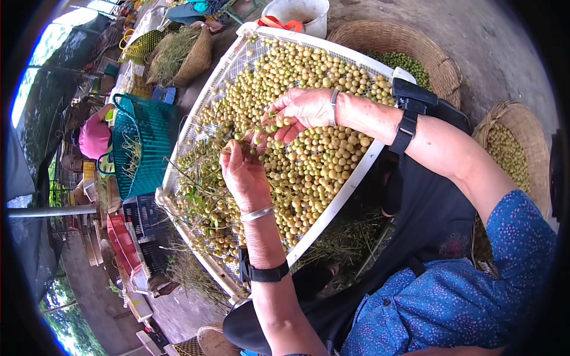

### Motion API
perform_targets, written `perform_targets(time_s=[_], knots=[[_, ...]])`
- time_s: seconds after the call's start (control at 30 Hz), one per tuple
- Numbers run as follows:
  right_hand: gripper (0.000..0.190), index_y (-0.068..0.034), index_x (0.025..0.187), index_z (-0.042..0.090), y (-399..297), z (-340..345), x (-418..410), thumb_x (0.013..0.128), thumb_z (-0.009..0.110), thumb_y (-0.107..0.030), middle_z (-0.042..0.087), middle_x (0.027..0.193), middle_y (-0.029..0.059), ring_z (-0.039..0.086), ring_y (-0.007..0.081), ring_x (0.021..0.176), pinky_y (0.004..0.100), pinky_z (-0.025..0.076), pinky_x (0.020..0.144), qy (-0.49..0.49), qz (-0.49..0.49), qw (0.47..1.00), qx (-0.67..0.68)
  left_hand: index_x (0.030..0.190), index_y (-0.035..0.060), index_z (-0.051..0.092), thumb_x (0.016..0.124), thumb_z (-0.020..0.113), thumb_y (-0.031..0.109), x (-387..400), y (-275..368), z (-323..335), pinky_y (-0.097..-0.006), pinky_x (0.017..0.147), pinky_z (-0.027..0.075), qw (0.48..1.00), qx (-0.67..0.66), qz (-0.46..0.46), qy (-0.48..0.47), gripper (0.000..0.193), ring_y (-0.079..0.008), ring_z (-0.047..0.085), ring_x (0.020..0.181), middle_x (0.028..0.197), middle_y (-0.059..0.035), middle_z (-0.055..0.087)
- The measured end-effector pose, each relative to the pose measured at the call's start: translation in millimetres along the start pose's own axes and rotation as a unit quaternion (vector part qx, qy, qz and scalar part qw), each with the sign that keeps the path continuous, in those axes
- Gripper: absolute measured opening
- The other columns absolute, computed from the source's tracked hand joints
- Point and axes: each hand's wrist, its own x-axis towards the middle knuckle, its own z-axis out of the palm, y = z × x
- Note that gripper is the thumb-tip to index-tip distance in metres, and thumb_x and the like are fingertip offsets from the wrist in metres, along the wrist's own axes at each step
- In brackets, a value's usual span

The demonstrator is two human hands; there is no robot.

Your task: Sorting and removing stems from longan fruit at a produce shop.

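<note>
A white mesh tray (311,247) lies before me, spread with many round yellow-green fruits (327,151). Over its left part my left hand (247,178) pinches thin fruit stems between thumb and fingers. My right hand (300,113) is just beyond it, its fingers closed around a sprig (269,127) bearing small green fruits; the fingertips are partly hidden. The two hands nearly touch. A heap of tangled twigs (200,196) with some leaves and fruits covers the tray's left corner. Both my wrists wear bangles and black straps.
Wicker baskets of fruit stand at the right, one with green fruits (403,64), one with yellowish fruits (507,153). A white bucket (296,13) is behind the tray. Leftward are a teal woven basket (149,147), a basket of stems (176,55), red crates (124,242) and a person in pink (94,135).
</note>
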Motion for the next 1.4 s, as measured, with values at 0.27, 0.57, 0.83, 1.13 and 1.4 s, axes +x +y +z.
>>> perform_targets(time_s=[0.27,0.57,0.83,1.13,1.4], knots=[[0.031,-0.005,0.121,0.050,7,4,4,0.090,0.051,-0.010,0.064,0.091,0.0089,0.067,0.0205,0.077,0.0337,0.058,0.069,0.005,0.011,0.999,0.047,0.095,0.0014,0.048,0.091,0.051,0.010,0,2,-2,-0.0422,0.078,0.055,1.000,0.003,0.012,-0.011,0.010,-0.0289,0.063,0.086,0.094,-0.0182,0.062],[0.045,-0.009,0.113,0.059,-3,20,-7,0.069,0.058,-0.003,0.065,0.080,0.0125,0.065,0.0195,0.065,0.0299,0.053,0.059,0.067,0.086,0.841,-0.529,0.091,0.0029,0.049,0.093,0.050,0.015,4,20,-5,-0.0402,0.074,0.056,0.993,0.107,0.052,-0.002,0.013,-0.0246,0.064,0.081,0.090,-0.0163,0.064],[0.034,-0.003,0.105,0.063,-68,-1,-49,0.078,0.068,-0.022,0.064,0.079,0.0104,0.059,0.0127,0.072,0.0253,0.047,0.066,0.137,-0.254,0.792,-0.538,0.098,0.0015,0.061,0.092,0.053,0.026,11,12,89,-0.0259,0.068,0.050,0.965,0.254,-0.016,-0.061,0.026,-0.0135,0.061,0.076,0.081,-0.0037,0.062],[0.042,-0.002,0.113,0.059,-105,-45,-98,0.086,0.063,-0.034,0.061,0.097,0.0011,0.054,0.0091,0.092,0.0245,0.042,0.082,0.071,-0.197,0.909,-0.359,0.092,0.0008,0.059,0.089,0.056,0.010,23,-57,157,-0.0256,0.069,0.049,0.977,0.126,-0.045,-0.165,0.011,-0.0163,0.061,0.074,0.083,-0.0064,0.064],[0.043,-0.002,0.108,0.062,-108,-52,-106,0.084,0.064,-0.038,0.063,0.095,0.0004,0.055,0.0095,0.092,0.0254,0.045,0.072,0.122,-0.096,0.950,-0.271,0.101,0.0003,0.057,0.091,0.054,0.023,40,-62,145,-0.0321,0.078,0.050,0.970,-0.023,-0.168,-0.171,0.025,-0.0185,0.061,0.083,0.091,-0.0102,0.063]])
